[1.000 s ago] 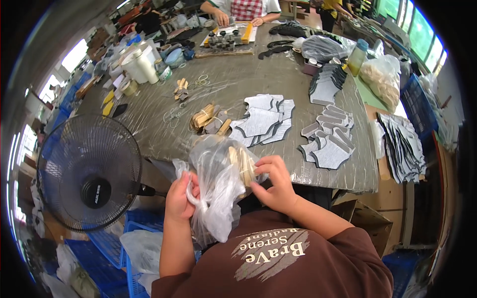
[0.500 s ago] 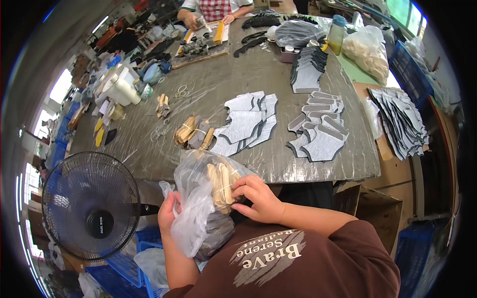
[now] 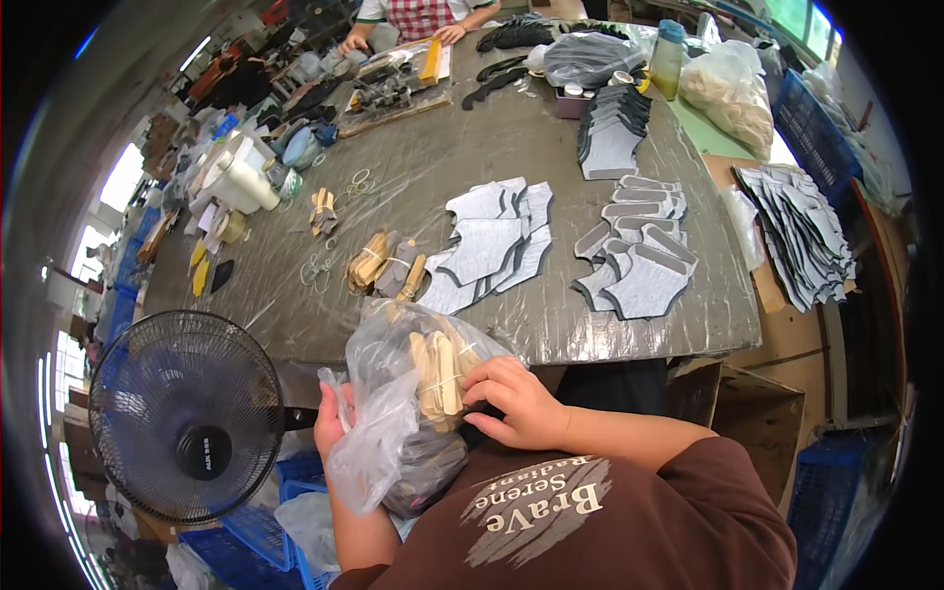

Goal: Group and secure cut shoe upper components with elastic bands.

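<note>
Against my body at the table's front edge is a clear plastic bag, bulging with dark contents. My left hand grips the bag's left side, its fingers partly hidden by the film. A bundle of flat tan strips, tied with a thin pale band, rests at the bag's upper part; whether it is fully inside I cannot tell. Curled fingers of my right hand hold the bundle's right edge. Just beyond the bag, more banded bundles of tan and grey strips lie on the table.
Stacks of grey-white cut pieces and grey pieces with oval strips cover the table's middle and right. A black fan stands at left. Across the table, a person in a checked apron works at a board. Rubber bands lie left.
The bundle and both my hands stay nearly in place, with the bag's film shifting slightly. The view has drifted a little. Across the table, the person's hand has moved left.
</note>
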A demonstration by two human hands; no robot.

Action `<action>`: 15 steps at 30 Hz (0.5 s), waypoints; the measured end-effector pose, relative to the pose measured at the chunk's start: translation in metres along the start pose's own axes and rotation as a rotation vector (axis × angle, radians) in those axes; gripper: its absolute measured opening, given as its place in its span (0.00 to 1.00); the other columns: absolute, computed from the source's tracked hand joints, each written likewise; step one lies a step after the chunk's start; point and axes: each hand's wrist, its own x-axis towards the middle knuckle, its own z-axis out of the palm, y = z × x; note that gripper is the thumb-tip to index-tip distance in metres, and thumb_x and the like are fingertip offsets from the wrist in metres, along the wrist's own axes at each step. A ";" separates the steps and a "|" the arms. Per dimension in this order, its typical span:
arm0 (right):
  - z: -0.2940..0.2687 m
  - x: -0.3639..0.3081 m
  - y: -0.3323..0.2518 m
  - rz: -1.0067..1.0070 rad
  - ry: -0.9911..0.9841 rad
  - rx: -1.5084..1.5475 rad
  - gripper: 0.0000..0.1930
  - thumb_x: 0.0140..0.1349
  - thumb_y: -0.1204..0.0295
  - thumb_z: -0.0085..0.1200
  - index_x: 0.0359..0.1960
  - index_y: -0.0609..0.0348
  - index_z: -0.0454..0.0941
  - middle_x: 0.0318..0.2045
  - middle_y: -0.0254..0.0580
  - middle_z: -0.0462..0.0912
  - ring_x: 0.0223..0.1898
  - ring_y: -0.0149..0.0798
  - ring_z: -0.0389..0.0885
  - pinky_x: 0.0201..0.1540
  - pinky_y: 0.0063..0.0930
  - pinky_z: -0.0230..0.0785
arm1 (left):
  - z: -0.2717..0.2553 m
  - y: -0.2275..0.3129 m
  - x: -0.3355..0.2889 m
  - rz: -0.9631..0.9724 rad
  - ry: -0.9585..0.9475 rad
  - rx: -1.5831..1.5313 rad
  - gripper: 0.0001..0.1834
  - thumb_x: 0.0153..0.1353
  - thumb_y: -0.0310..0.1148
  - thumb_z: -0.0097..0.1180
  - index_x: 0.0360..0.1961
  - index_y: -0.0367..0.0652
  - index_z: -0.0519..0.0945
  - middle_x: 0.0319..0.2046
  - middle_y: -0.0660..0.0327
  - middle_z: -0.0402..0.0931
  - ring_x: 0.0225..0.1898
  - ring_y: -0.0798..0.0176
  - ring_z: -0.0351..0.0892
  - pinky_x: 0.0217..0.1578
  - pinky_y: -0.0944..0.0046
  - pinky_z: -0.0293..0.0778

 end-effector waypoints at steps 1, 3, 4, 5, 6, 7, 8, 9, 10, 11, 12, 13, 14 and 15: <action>-0.001 0.000 0.000 -0.003 -0.003 -0.012 0.14 0.46 0.74 0.62 0.35 0.55 0.72 0.39 0.40 0.74 0.42 0.47 0.72 0.47 0.38 0.62 | 0.002 0.000 0.000 -0.008 -0.003 -0.032 0.27 0.67 0.55 0.38 0.25 0.43 0.71 0.28 0.52 0.77 0.31 0.52 0.79 0.34 0.52 0.77; -0.002 0.000 0.001 -0.035 0.004 -0.039 0.14 0.46 0.75 0.63 0.35 0.55 0.73 0.38 0.40 0.75 0.40 0.46 0.73 0.45 0.38 0.64 | -0.004 0.002 0.001 -0.008 -0.002 -0.060 0.27 0.67 0.56 0.38 0.25 0.43 0.71 0.29 0.50 0.77 0.32 0.51 0.79 0.35 0.51 0.77; -0.001 0.000 0.000 -0.038 0.005 -0.032 0.14 0.46 0.75 0.63 0.35 0.55 0.73 0.38 0.40 0.75 0.40 0.46 0.73 0.45 0.38 0.64 | -0.014 0.002 0.005 -0.008 -0.123 -0.095 0.27 0.67 0.56 0.38 0.25 0.43 0.71 0.29 0.50 0.77 0.32 0.51 0.80 0.36 0.51 0.78; 0.000 0.000 0.001 -0.037 -0.002 -0.031 0.14 0.46 0.75 0.63 0.35 0.55 0.73 0.38 0.39 0.75 0.40 0.46 0.73 0.45 0.38 0.64 | -0.015 0.002 0.006 -0.011 -0.246 -0.131 0.27 0.67 0.56 0.38 0.24 0.43 0.70 0.29 0.50 0.77 0.32 0.51 0.80 0.36 0.51 0.78; 0.000 -0.001 0.001 -0.036 -0.008 -0.032 0.14 0.46 0.75 0.63 0.34 0.55 0.73 0.38 0.39 0.75 0.40 0.46 0.73 0.44 0.37 0.63 | -0.014 0.002 0.006 -0.010 -0.244 -0.130 0.27 0.67 0.56 0.38 0.24 0.43 0.70 0.29 0.50 0.77 0.32 0.51 0.80 0.36 0.51 0.78; 0.000 0.000 0.001 -0.036 -0.008 -0.029 0.14 0.46 0.75 0.63 0.34 0.55 0.73 0.38 0.39 0.75 0.40 0.46 0.73 0.44 0.37 0.63 | -0.011 0.003 0.007 -0.004 -0.132 -0.071 0.27 0.67 0.55 0.38 0.24 0.43 0.70 0.28 0.50 0.77 0.32 0.51 0.80 0.36 0.51 0.78; 0.000 0.000 0.000 -0.033 -0.009 -0.022 0.14 0.46 0.76 0.62 0.34 0.55 0.72 0.37 0.39 0.74 0.40 0.46 0.72 0.45 0.38 0.63 | -0.008 0.004 0.006 0.001 -0.021 -0.011 0.27 0.67 0.55 0.37 0.24 0.43 0.69 0.27 0.51 0.76 0.31 0.51 0.79 0.35 0.52 0.78; 0.000 0.000 -0.001 -0.030 -0.010 -0.015 0.14 0.46 0.76 0.62 0.34 0.55 0.72 0.37 0.39 0.74 0.40 0.46 0.72 0.45 0.38 0.62 | -0.011 0.003 0.007 0.002 -0.020 -0.011 0.27 0.67 0.55 0.37 0.24 0.43 0.69 0.27 0.51 0.76 0.31 0.51 0.79 0.35 0.52 0.78; 0.000 0.001 -0.001 -0.030 -0.010 -0.014 0.14 0.46 0.76 0.62 0.34 0.55 0.72 0.37 0.39 0.74 0.40 0.46 0.72 0.45 0.38 0.62 | -0.016 0.002 0.008 0.024 -0.077 -0.007 0.27 0.67 0.55 0.37 0.23 0.42 0.69 0.27 0.51 0.76 0.31 0.51 0.79 0.35 0.52 0.78; 0.000 0.001 -0.002 -0.031 -0.007 -0.016 0.13 0.46 0.76 0.61 0.34 0.55 0.72 0.37 0.39 0.74 0.40 0.46 0.72 0.45 0.38 0.62 | -0.020 0.002 0.010 0.046 -0.135 -0.004 0.27 0.67 0.55 0.38 0.23 0.42 0.69 0.27 0.51 0.76 0.31 0.51 0.79 0.35 0.52 0.78; 0.000 0.001 -0.002 -0.032 -0.005 -0.018 0.13 0.46 0.76 0.61 0.33 0.55 0.72 0.37 0.39 0.74 0.40 0.46 0.72 0.45 0.38 0.62 | -0.021 0.003 0.010 0.047 -0.134 -0.003 0.27 0.67 0.55 0.38 0.23 0.42 0.69 0.27 0.51 0.76 0.31 0.51 0.79 0.35 0.52 0.78; 0.000 0.001 -0.002 -0.031 -0.008 -0.018 0.13 0.46 0.76 0.61 0.33 0.55 0.72 0.37 0.39 0.74 0.40 0.46 0.72 0.45 0.38 0.62 | -0.022 0.003 0.011 0.035 -0.160 -0.016 0.27 0.67 0.55 0.38 0.24 0.42 0.69 0.27 0.51 0.77 0.31 0.51 0.79 0.35 0.52 0.78; 0.000 0.001 -0.002 -0.030 -0.007 -0.018 0.13 0.46 0.76 0.61 0.33 0.55 0.72 0.37 0.39 0.74 0.40 0.46 0.72 0.45 0.38 0.62 | -0.021 0.004 0.011 0.021 -0.185 -0.029 0.27 0.67 0.55 0.38 0.24 0.42 0.70 0.27 0.51 0.77 0.31 0.50 0.79 0.35 0.53 0.78; 0.000 0.000 -0.001 -0.028 -0.008 -0.018 0.13 0.46 0.76 0.61 0.33 0.55 0.72 0.37 0.39 0.74 0.40 0.46 0.72 0.45 0.38 0.62 | -0.017 0.003 0.009 0.020 -0.185 -0.028 0.27 0.67 0.55 0.38 0.24 0.42 0.70 0.27 0.51 0.77 0.31 0.50 0.79 0.35 0.53 0.78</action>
